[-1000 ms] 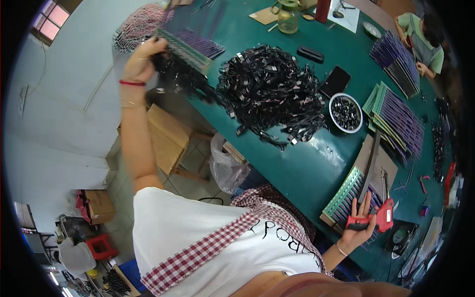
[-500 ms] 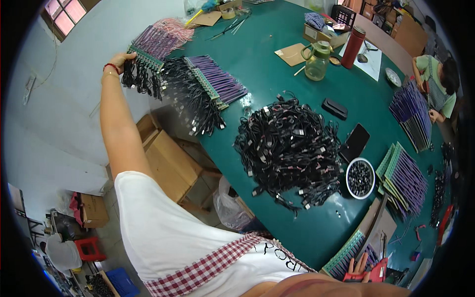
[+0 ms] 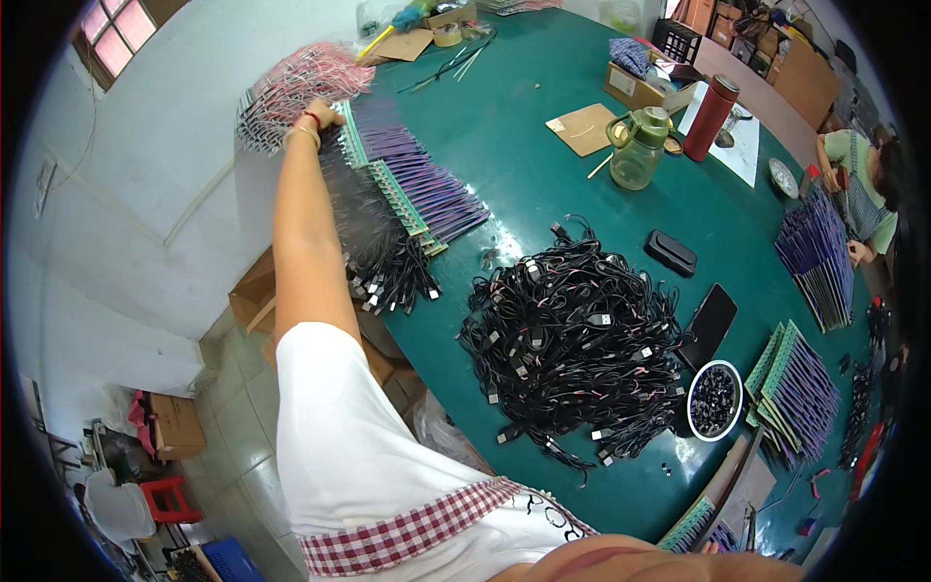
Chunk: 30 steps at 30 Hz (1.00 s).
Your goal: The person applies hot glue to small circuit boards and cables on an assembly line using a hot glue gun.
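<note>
At the far left of the table, my left hand (image 3: 325, 114) is closed at the upper end of a green circuit-board strip (image 3: 351, 136). Purple narrow pieces run from the strip to the right, and black cables hang on its left. Against its lower end lies a similar green strip (image 3: 398, 199) with purple pieces (image 3: 441, 199) and black USB cables (image 3: 393, 267). Only fingertips of my right hand (image 3: 711, 548) show at the lower right, next to another green strip (image 3: 684, 529) and a dark bar (image 3: 729, 480); the rest is hidden.
A large heap of black USB cables (image 3: 572, 339) covers mid-table. Beside it are a phone (image 3: 710, 325), a black case (image 3: 671, 252) and a white bowl (image 3: 716, 400) of small black parts. A green-lidded jug (image 3: 637, 150) and red flask (image 3: 711, 118) stand farther back. A co-worker (image 3: 858, 189) sits right.
My left hand has moved right, bringing the cabled strip from beside the pink-white bundle to the end of the other strip. My right hand has slipped lower, mostly out of sight.
</note>
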Motion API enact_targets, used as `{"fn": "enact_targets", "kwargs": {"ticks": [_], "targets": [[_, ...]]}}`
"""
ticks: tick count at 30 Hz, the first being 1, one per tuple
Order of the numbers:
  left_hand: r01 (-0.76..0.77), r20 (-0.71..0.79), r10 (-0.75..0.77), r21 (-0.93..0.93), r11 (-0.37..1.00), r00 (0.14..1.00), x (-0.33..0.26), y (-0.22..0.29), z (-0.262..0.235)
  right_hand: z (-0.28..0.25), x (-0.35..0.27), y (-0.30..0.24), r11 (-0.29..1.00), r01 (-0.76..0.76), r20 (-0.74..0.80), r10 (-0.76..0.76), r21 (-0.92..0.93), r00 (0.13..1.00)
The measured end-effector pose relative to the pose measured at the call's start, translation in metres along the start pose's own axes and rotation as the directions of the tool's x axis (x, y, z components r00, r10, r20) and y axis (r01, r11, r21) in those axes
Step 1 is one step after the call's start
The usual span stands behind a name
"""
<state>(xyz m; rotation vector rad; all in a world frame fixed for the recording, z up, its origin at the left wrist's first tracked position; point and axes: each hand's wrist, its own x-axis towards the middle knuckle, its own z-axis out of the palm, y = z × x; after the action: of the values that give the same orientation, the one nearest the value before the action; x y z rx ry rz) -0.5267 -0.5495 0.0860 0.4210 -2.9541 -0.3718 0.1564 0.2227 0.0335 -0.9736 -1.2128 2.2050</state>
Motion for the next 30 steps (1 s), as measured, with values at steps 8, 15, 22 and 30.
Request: {"fn": "enact_targets", "kwargs": {"ticks": [8,15,22,30], "targets": [[0.120,-0.049,-0.110,0.265,0.957,0.993,-0.046,0.090,0.018,0.001,-0.008,0.003,0.998,0.058,-0.096,-0.054,0.038,0.994],[-0.285,0.416,0.053,0.520,0.806,0.908,-0.121,0.081,-0.003,-0.015,-0.013,0.010,0.992,0.094,-0.078,-0.087,0.089,0.993],[-0.164,0.224,0.050,0.524,0.836,0.973,-0.106,0.045,0.010,-0.013,-0.008,-0.003,0.984,-0.144,-0.005,0.145,0.102,0.989],[-0.289,0.411,0.060,0.524,0.801,0.910,-0.094,0.115,0.040,-0.066,-0.011,0.036,0.924,0.124,0.503,-0.306,0.363,0.808]]}}
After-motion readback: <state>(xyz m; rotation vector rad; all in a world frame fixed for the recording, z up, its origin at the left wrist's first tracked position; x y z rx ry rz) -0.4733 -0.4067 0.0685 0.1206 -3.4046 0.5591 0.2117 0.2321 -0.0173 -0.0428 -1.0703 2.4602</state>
